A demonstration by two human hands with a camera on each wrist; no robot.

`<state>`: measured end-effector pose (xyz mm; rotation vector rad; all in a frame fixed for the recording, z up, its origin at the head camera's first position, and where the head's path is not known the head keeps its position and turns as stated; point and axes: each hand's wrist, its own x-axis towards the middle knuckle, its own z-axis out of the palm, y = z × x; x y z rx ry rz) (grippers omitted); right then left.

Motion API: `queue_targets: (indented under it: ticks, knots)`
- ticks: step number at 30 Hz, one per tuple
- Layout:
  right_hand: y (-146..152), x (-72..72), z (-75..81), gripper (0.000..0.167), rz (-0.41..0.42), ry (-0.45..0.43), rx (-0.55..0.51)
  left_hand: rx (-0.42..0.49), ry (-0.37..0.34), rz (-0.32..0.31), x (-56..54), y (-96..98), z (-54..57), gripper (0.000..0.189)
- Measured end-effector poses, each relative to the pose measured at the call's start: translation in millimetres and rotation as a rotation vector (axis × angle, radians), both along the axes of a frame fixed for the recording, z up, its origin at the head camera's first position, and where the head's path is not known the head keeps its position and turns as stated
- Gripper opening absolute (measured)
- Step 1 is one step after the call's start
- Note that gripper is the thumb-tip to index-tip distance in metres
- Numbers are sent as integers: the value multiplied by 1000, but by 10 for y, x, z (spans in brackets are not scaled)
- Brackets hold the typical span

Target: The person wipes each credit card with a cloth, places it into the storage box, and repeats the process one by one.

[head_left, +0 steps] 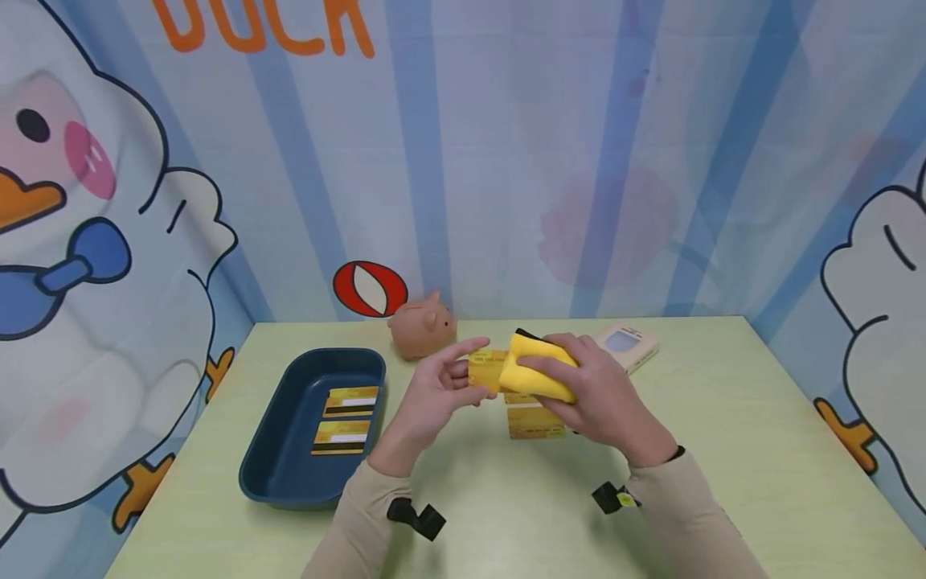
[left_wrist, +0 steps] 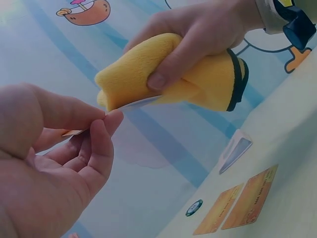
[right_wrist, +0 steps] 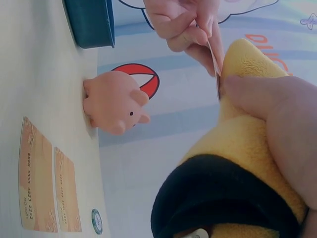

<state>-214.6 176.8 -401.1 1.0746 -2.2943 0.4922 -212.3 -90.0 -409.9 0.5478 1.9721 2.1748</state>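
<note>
My left hand (head_left: pixel 434 386) pinches one end of a gold bank card (head_left: pixel 485 370) between thumb and fingers. A folded yellow cloth (head_left: pixel 538 368) with black edging is in my right hand (head_left: pixel 604 390), its fingers curled round it, and it covers the card's other end. In the left wrist view the cloth (left_wrist: pixel 138 69) lies against the card's face, with the right thumb below. Under the hands, two more gold cards (right_wrist: pixel 37 178) lie on the table, partly hidden in the head view. A small round chip (right_wrist: pixel 96 221) is beside them.
A dark blue tray (head_left: pixel 271 434) at the left holds two gold cards (head_left: pixel 340 437) showing black stripes. A pink piggy bank (head_left: pixel 421 328) stands at the back of the table (head_left: pixel 463 515). Behind the right hand lies a pale flat box (head_left: pixel 631 346).
</note>
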Motion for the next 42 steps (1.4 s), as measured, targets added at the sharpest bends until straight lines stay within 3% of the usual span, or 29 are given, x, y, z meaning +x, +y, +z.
queue_targets:
  ticks: [19, 30, 35, 42]
  knots:
    - [79, -34, -7, 50, -58, 5, -4, -2, -31, 69, -71, -91, -31, 61]
    - [82, -38, -6, 55, -52, 24, -58, -71, -77, 116, -82, -83, -51, 58]
    - [94, -32, 11, 57, -58, 36, -69, -70, -91, 115, -89, -86, -65, 54]
    - [116, -27, 27, 57, -55, 35, -84, -80, -93, 161, -108, -59, -104, 52]
